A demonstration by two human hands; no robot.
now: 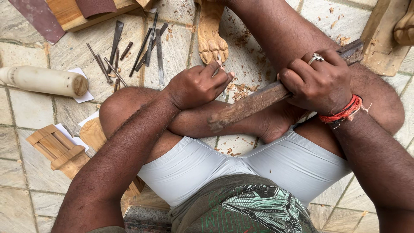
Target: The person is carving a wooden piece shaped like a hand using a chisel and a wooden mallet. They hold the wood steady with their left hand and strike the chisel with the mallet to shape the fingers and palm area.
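Wooden mallet [258,103] sits clamped in the right hand [317,84], its long axis slanting down-left toward the left hand [196,84]. That hand pinches a chisel [221,73] just beyond, pointing at the carved paw [211,39] on the floor [258,56].

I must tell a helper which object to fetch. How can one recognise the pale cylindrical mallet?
Start at the row of thin dark chisels on the tiled floor. Left of them lies the mallet on its side. It alone is thick, round and cream-coloured, with a brown end.
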